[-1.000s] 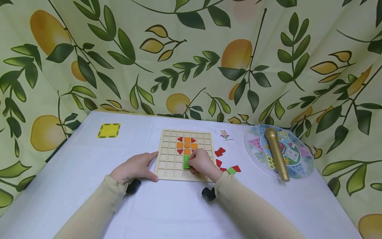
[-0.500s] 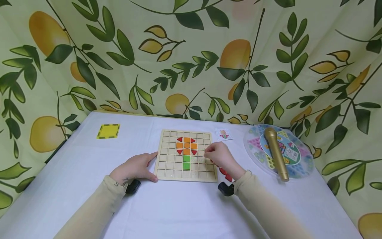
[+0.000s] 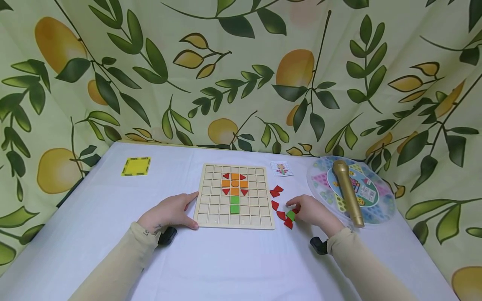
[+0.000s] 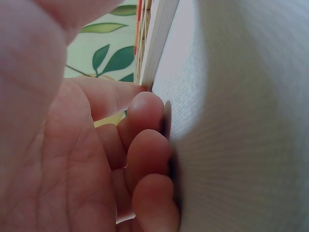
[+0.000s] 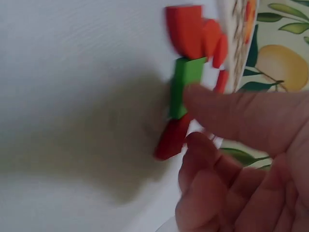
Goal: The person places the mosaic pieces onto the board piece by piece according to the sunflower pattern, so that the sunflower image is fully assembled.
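Note:
A wooden grid board [image 3: 214, 211] lies mid-table, bearing orange squares, an orange round piece, red corner pieces and two green squares [image 3: 234, 204]. My left hand [image 3: 169, 212] rests at its left side, forefinger and thumb against the edge; in the left wrist view the other fingers [image 4: 148, 152] are bent onto the cloth. To the right of the board, my right hand [image 3: 310, 212] hovers over loose pieces. Its thumb [image 5: 212, 108] overlaps a loose green square [image 5: 194, 71] in the right wrist view; whether they touch I cannot tell. Several red pieces [image 3: 281, 215] lie around that square.
A small pattern card [image 3: 281, 169] lies behind the loose pieces. At the right, a gold microphone [image 3: 348, 194] lies on a round, clear patterned case [image 3: 320, 196]. A yellow square frame [image 3: 136, 166] sits at the far left. A printed curtain [image 3: 233, 83] hangs behind the table.
My right hand let go of a green square on the board, lifted away and moved right to the loose pieces. My left hand has stayed at the board's left edge.

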`<state>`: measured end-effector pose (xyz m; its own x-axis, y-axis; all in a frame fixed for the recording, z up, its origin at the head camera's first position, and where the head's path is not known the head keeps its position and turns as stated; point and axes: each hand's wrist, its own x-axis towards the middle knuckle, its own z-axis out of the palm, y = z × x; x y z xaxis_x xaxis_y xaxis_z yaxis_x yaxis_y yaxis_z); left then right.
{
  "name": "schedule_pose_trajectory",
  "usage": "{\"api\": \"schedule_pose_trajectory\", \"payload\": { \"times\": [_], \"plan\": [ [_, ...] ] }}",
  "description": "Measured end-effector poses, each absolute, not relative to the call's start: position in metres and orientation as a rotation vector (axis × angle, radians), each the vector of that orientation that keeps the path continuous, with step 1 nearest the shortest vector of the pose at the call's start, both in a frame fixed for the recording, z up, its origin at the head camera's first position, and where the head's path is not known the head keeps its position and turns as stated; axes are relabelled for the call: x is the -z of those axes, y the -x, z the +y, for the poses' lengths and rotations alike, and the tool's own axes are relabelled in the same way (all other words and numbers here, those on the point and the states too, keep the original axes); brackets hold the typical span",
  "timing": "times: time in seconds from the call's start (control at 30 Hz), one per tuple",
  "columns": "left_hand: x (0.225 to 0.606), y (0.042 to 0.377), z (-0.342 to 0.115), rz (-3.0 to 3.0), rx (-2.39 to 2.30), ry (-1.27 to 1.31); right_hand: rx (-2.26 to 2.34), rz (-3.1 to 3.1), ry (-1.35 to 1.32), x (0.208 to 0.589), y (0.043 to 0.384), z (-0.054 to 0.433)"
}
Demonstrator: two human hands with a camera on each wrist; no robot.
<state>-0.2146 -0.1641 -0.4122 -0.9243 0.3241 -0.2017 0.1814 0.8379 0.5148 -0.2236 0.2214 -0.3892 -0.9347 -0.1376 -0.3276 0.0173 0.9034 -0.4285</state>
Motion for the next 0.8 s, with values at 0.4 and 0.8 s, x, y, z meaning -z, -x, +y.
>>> {"api": "schedule_pose_trajectory", "payload": {
  "times": [0.4,0.8],
  "plan": [
    [0.412,0.215,-0.164,2.730,-0.717,-0.377,0.606,2.691,0.265,0.394,0.228,0.225],
    [0.415,0.217,-0.165,2.731,-0.723,-0.383,1.048,2.578,0.316,0.369,0.236,0.163]
  ]
}}
